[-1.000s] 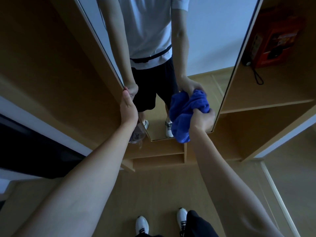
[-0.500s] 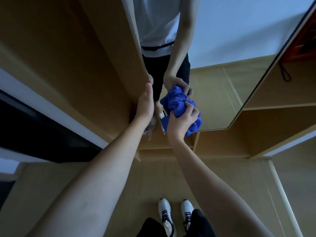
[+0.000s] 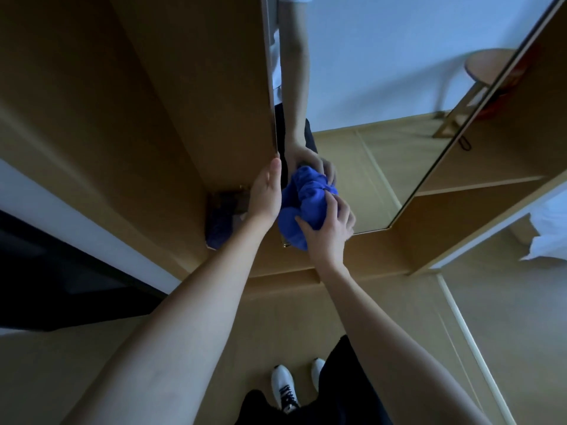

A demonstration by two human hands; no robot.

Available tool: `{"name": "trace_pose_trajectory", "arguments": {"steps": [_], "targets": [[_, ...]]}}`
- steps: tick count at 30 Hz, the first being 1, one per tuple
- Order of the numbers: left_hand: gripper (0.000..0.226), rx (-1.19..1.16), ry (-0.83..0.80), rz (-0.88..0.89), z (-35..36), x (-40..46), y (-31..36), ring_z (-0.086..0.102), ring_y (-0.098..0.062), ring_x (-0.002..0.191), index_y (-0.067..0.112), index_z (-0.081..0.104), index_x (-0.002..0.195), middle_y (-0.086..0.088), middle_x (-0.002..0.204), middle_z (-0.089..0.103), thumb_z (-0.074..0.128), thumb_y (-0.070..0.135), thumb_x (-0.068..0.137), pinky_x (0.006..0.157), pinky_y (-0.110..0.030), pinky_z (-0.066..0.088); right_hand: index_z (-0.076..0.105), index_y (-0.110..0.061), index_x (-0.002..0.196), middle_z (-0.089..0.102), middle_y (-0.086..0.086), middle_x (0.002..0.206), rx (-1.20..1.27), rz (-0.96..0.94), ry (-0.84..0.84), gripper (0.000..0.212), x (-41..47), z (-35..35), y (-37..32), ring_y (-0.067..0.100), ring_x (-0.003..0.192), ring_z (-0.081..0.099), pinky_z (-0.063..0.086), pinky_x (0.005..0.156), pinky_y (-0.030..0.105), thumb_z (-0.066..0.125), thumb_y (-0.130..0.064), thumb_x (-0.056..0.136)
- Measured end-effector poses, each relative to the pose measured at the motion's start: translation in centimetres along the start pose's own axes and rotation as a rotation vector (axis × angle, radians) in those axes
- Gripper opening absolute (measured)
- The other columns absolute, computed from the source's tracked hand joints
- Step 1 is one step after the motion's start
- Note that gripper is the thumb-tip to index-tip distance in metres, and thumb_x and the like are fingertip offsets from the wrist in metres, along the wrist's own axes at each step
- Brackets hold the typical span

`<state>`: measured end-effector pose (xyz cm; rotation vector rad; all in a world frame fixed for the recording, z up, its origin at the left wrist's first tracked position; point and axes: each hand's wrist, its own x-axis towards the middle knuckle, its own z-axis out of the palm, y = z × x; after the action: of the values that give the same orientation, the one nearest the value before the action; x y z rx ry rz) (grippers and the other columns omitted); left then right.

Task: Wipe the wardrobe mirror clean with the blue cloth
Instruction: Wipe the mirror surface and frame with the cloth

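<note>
The wardrobe mirror (image 3: 383,124) is a tall panel on a swung-open wooden door, seen from a steep angle. My right hand (image 3: 328,228) grips a bunched blue cloth (image 3: 302,207) and presses it against the glass near the mirror's lower left corner. My left hand (image 3: 266,191) rests on the door's left edge right beside the cloth, thumb pointing up; its fingers are hidden behind the edge. The mirror reflects my arm, hand and cloth.
The wooden wardrobe (image 3: 478,185) has open shelves to the right of the mirror. A small dark object (image 3: 224,219) sits low inside the wardrobe to the left of the door. A round wooden stool (image 3: 484,69) appears in the reflection. White bedding (image 3: 549,240) lies at far right.
The door has swung so the mirror's left edge has shifted right in view. My right hand with the cloth moved left along the glass towards the left hand, which kept its place on the edge.
</note>
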<state>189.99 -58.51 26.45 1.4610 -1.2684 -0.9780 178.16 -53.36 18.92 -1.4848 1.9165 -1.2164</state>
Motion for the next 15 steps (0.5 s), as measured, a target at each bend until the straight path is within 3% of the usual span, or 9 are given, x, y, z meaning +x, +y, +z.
{"name": "trace_pose_trajectory", "arguments": {"steps": [2, 6, 9, 12, 15], "targets": [[0.050, 0.008, -0.005, 0.019, 0.0, -0.3, -0.2, 0.038, -0.017, 0.140, 0.012, 0.043, 0.147, -0.007, 0.151, 0.045, 0.029, 0.040, 0.108, 0.102, -0.016, 0.026, 0.045, -0.025, 0.140, 0.038, -0.001, 0.144, 0.019, 0.021, 0.026, 0.067, 0.1, 0.3, 0.1, 0.024, 0.129, 0.036, 0.038, 0.107, 0.049, 0.077, -0.033, 0.081], [0.049, 0.014, -0.025, 0.036, -0.2, 0.0, -0.5, 0.036, -0.015, 0.141, 0.013, 0.040, 0.149, -0.006, 0.153, 0.042, 0.028, 0.037, 0.108, 0.105, -0.015, 0.025, 0.042, -0.028, 0.139, 0.038, -0.003, 0.140, 0.160, 0.062, 0.078, 0.062, 0.1, 1.4, -0.7, 0.020, 0.124, 0.045, 0.047, 0.101, 0.050, 0.072, -0.020, 0.086], [0.048, 0.044, -0.058, 0.040, -0.2, 0.1, -1.3, 0.034, -0.004, 0.136, 0.011, 0.040, 0.149, -0.005, 0.152, 0.042, 0.026, 0.035, 0.109, 0.105, -0.013, 0.023, 0.042, -0.028, 0.138, 0.041, -0.004, 0.139, 0.201, 0.068, 0.123, 0.062, -0.2, 2.5, -0.9, 0.019, 0.123, 0.047, 0.048, 0.101, 0.049, 0.072, -0.019, 0.085], [0.049, 0.075, -0.086, -0.013, 0.1, -0.1, -3.1, 0.039, -0.014, 0.138, 0.012, 0.042, 0.148, -0.006, 0.149, 0.046, 0.025, 0.037, 0.109, 0.109, -0.022, 0.030, 0.044, -0.023, 0.136, 0.042, 0.000, 0.138, 0.171, 0.012, 0.151, 0.061, -0.3, 3.7, 0.0, 0.024, 0.124, 0.045, 0.045, 0.103, 0.049, 0.073, -0.016, 0.082], [0.052, 0.108, -0.052, -0.058, 0.5, 0.1, -4.5, 0.041, -0.016, 0.139, 0.016, 0.043, 0.148, -0.005, 0.149, 0.047, 0.024, 0.042, 0.107, 0.114, -0.027, 0.030, 0.047, -0.017, 0.131, 0.041, 0.007, 0.136, 0.102, 0.002, 0.064, 0.056, -0.1, 5.2, 2.2, 0.029, 0.122, 0.043, 0.045, 0.100, 0.047, 0.072, -0.014, 0.082]]}}
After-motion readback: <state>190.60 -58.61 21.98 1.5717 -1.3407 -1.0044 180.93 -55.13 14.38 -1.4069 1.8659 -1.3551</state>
